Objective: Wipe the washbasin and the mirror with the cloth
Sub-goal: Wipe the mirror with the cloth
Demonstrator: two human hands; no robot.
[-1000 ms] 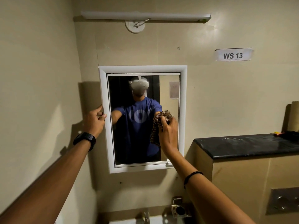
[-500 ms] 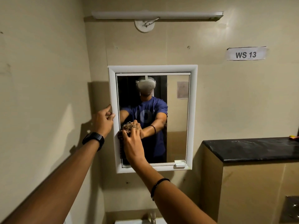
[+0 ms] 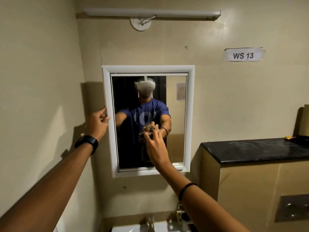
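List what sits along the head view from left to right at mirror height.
Black wristwatch → left hand on the mirror frame → right hand pressing the cloth to the glass → black countertop.

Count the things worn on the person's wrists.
2: a black watch on the left wrist, beside the mirror frame, and a dark beaded bracelet on the right forearm, below the mirror.

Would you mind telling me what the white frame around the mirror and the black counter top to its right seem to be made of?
The white mirror frame looks like painted wood or plastic moulding: smooth, matte, with mitred corners; which one I cannot tell. The black counter top looks like polished stone, perhaps granite: dark, thick-edged, with faint reflections, though laminate is possible.
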